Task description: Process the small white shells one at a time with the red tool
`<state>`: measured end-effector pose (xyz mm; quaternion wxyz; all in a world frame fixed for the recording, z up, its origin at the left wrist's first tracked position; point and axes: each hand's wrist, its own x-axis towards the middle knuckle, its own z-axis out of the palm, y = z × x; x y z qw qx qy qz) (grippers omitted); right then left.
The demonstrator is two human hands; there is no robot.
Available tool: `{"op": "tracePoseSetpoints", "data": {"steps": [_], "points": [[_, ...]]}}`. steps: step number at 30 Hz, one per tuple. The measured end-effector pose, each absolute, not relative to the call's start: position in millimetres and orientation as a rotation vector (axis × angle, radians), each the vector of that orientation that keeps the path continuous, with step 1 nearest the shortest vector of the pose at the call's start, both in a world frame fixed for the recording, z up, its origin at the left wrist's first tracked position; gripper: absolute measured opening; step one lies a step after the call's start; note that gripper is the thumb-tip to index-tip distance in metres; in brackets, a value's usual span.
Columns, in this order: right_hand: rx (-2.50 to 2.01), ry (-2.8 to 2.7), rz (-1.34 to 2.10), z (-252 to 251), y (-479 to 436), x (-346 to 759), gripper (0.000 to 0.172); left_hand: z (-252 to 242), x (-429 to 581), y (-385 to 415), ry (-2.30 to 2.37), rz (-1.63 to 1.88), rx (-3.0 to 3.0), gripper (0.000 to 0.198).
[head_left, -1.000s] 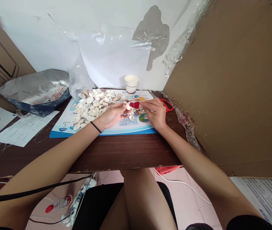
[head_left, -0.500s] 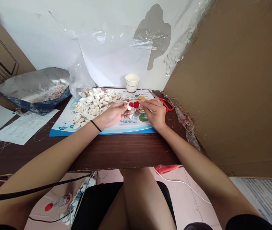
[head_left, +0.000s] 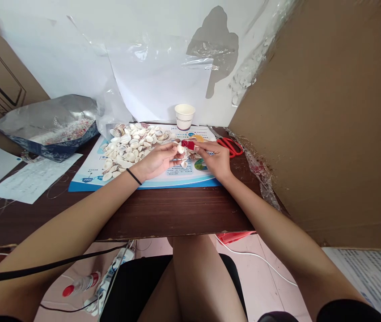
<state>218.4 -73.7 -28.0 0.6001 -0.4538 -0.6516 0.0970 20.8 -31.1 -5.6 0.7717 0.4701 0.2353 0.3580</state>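
Observation:
Over the blue-and-white printed sheet [head_left: 157,182], my left hand [head_left: 158,161] pinches a small pale seashell [head_left: 180,149] between thumb and fingers. A small dark-red piece [head_left: 188,144], whose material I cannot make out, sits between the fingertips of my right hand [head_left: 215,156]. It meets or nearly meets the upper side of the shell. Behind and left of my left hand spreads a heap of white and brownish seashells [head_left: 128,150]. A few more shells lie under and between my hands, partly hidden by them.
A paper cup [head_left: 184,117] stands behind my hands. Red-handled scissors [head_left: 230,146] lie at the right, by a crumpled plastic strip and a cardboard panel [head_left: 338,125]. On the left are an opened bag [head_left: 59,127] of tiny coloured bits and a paper sheet [head_left: 32,176].
The red piece has turned and tilted above the shell, looking narrower. My right fingers have shifted slightly left and down, uncovering more of the scissors. My left hand stays nearly still.

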Motion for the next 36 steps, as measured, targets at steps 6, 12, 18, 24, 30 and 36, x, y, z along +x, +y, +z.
{"op": "tracePoseSetpoints", "data": {"steps": [6,12,18,24,30,36], "points": [[-1.04,-1.521,0.251,-28.1,-73.2,217.9,0.017,-8.2,21.6,-30.0,0.489,0.766,1.074,0.018],[-1.029,-1.571,0.142,-27.0,-74.9,218.2,0.017,-7.7,21.3,-30.3,0.477,0.754,1.108,0.02],[-1.132,-1.583,0.013,-29.3,-72.1,222.3,0.016,-6.3,20.5,-30.9,0.489,0.748,1.102,0.016],[-1.151,-1.588,-0.034,-25.1,-76.5,221.8,0.016,-6.9,20.4,-31.2,0.493,0.734,1.153,0.018],[-1.115,-1.642,-0.098,-23.0,-79.4,219.8,0.016,-8.3,20.4,-31.6,0.502,0.701,1.253,0.024],[-1.145,-1.646,-0.133,-25.3,-74.7,226.1,0.017,-9.0,20.2,-30.8,0.492,0.708,1.272,0.027]]}}
